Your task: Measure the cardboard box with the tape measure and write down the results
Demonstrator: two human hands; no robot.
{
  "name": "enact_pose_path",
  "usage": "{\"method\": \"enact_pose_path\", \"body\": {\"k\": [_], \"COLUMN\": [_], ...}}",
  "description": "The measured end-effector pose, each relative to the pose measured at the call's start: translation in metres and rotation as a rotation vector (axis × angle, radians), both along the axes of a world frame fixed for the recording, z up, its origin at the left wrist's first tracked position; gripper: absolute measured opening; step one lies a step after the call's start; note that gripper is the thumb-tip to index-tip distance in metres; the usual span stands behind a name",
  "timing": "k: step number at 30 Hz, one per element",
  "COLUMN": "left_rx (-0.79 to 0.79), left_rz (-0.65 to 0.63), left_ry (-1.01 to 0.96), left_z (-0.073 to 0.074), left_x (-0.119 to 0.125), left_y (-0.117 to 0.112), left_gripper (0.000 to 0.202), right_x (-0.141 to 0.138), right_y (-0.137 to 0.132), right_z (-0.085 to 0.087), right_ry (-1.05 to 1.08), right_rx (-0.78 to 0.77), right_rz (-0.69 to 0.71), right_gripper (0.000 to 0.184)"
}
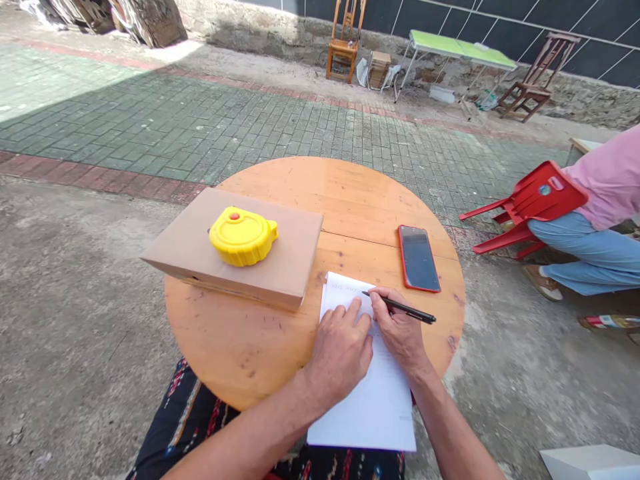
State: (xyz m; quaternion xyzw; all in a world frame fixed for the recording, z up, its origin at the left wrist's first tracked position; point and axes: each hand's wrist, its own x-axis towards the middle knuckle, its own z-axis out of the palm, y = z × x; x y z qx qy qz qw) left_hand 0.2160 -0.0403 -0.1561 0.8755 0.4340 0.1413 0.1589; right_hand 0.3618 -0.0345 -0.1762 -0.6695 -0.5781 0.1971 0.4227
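Note:
White sheets of paper [367, 407] lie at the near edge of a round wooden table [240, 353], hanging a little over it. Faint handwriting shows near the top of the page. My right hand [400, 330] grips a black pen [413, 311], its tip at the paper by the writing. Flat on the sheets rests my left hand [343, 347], fingers stretched forward and somewhat bent, holding nothing. To the left, a yellow tape measure [243, 237] with a red button sits on a brown cardboard box [295, 267].
A smartphone [420, 259] in a red case lies right of the paper. Beyond the table's right side, a person in a pink top [607, 177] sits by a red plastic chair [537, 197]. A green folding table [460, 48] and wooden chairs stand along the far wall.

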Motion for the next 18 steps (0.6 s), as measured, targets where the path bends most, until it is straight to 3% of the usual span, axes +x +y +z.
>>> {"method": "enact_pose_path", "body": {"k": [18], "left_rx": [-0.004], "left_rz": [-0.004], "left_ry": [-0.012], "left_z": [-0.001], "left_x": [-0.0003], "left_y": [0.0008], "left_gripper": [0.018], "right_x": [-0.0022], "right_y": [0.0003], "right_z": [0.0022], "right_ry": [-0.034], "right_rx": [0.039], "right_rz": [0.028], "right_gripper": [0.014]}}
